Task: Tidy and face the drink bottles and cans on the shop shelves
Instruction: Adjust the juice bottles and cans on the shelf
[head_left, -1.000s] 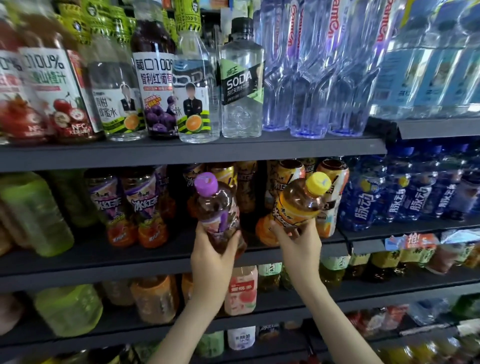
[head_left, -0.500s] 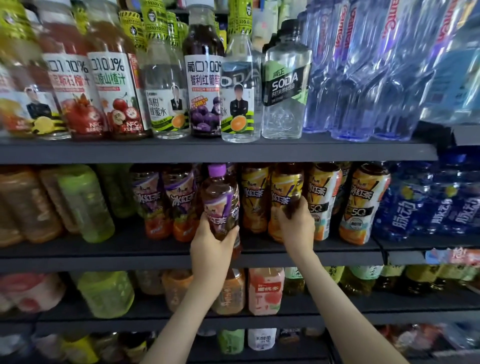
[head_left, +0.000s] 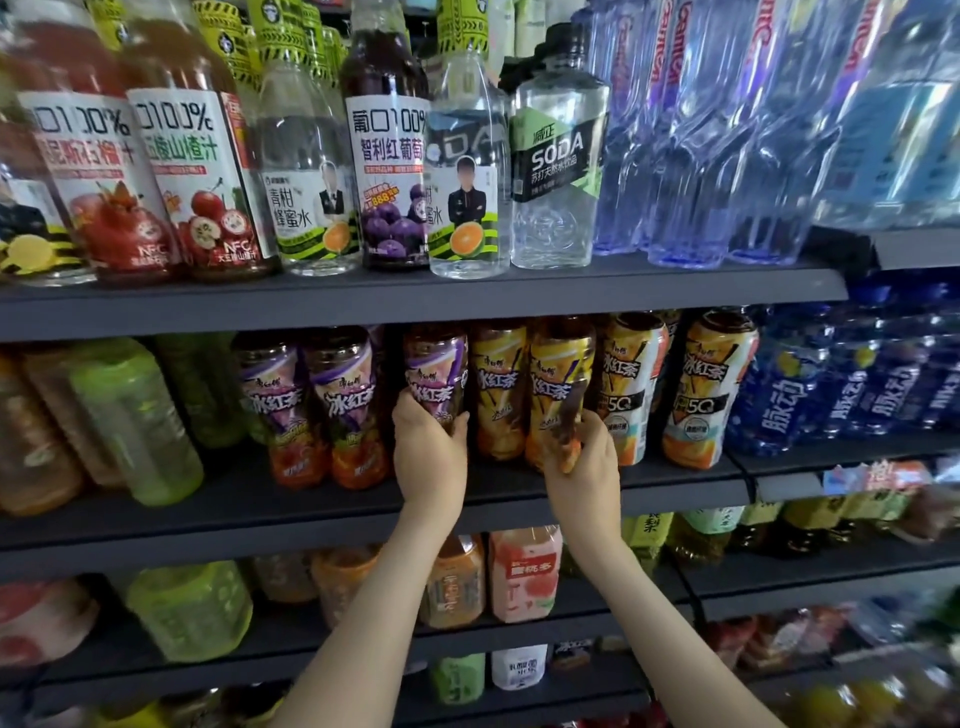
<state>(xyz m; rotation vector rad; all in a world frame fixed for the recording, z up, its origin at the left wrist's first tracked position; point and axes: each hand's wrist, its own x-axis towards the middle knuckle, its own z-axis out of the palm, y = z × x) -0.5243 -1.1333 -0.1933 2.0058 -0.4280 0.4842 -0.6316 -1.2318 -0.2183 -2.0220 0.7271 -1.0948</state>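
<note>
While my left hand (head_left: 428, 452) wraps the purple-label bottle (head_left: 436, 371) and my right hand (head_left: 584, 467) grips the yellow-label bottle (head_left: 558, 379) further right, both sit at the middle shelf (head_left: 260, 514) front, caps hidden behind the upper shelf (head_left: 415, 301), bases behind my fingers; the green bottles (head_left: 135, 421) at left are blurred.

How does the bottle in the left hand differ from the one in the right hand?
The purple-label bottle in the left hand wears a purple wrap; the yellow-label bottle in the right hand wears a yellow one. The purple-label bottle adjoins purple neighbours on its left; the yellow-label bottle adjoins a yellow neighbour. Both are dark tea bottles on the middle shelf, gripped low.
</note>
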